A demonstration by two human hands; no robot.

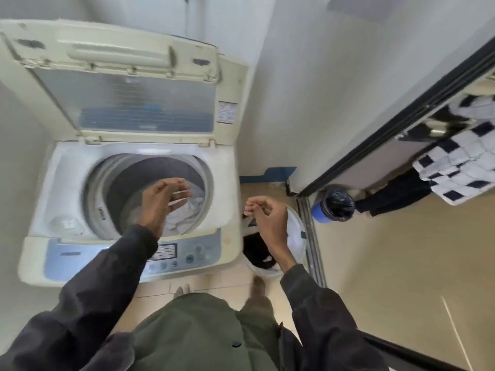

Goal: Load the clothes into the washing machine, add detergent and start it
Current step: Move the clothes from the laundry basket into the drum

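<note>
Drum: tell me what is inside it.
In the drum, white clothes lie at the bottom. The left hand above the opening covers part of the load, so anything beneath it or under the white pieces cannot be seen.

Washing machine [230, 167]: cream top-loader with a blue-grey control panel [192, 253] along the front edge. Lid [134, 103] stood raised at the back and the drum [150, 172] was open. White clothes [184, 212] lay crumpled low in the drum. Further clothes [257, 253], mostly dark, lay heaped in a white basket [263, 273] on the floor just right of the machine.
</note>
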